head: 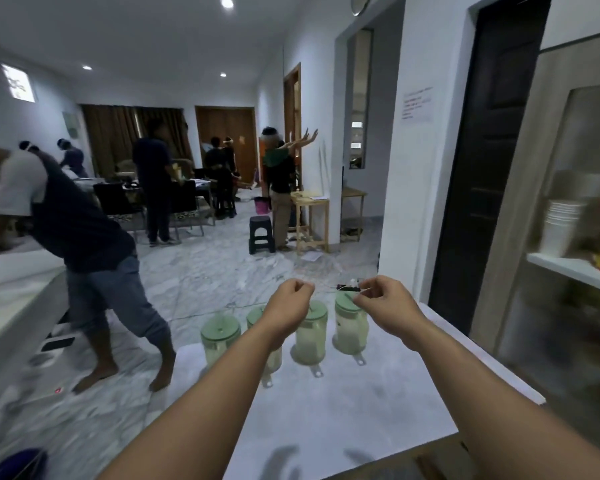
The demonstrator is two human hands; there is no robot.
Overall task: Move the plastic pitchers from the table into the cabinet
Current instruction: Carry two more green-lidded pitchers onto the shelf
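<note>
Pitchers, four of them with pale green lids, stand in a row at the far edge of the white counter; the rightmost pitcher is least hidden. Left hand and right hand hover above them, both curled closed on nothing. Clear plastic looks light, stiff and probably empty, so a grasp by the side handle or around the body should do. The cabinet stands open at right.
</note>
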